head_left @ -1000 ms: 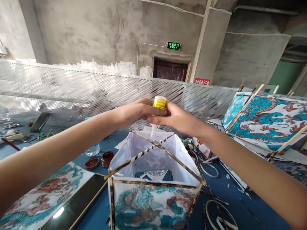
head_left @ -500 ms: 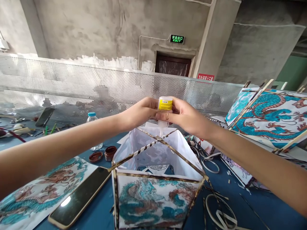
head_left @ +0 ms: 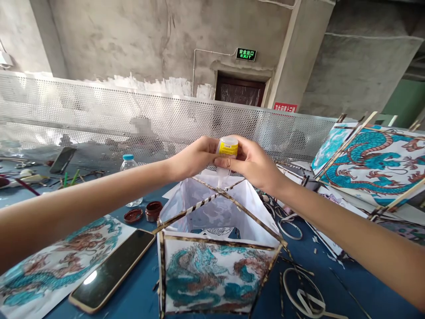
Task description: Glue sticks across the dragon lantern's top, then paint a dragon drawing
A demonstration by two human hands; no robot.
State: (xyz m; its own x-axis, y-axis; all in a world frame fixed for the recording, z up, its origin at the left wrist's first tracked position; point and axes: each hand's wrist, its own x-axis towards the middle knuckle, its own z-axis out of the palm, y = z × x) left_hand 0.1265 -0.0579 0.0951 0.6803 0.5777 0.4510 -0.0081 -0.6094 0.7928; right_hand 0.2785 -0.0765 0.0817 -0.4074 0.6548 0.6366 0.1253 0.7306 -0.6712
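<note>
Fingers of the left hand and right hand clamped round an upturned bottle, nozzle at the crossed sticks atop the paper box; contact unclear. Too hard a squeeze could drip liquid into the paper box; pressing down might shift the crossed sticks. Phone lies left of the paper box.

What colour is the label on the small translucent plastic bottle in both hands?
The label is mostly yellow, showing best in the head view.
</note>
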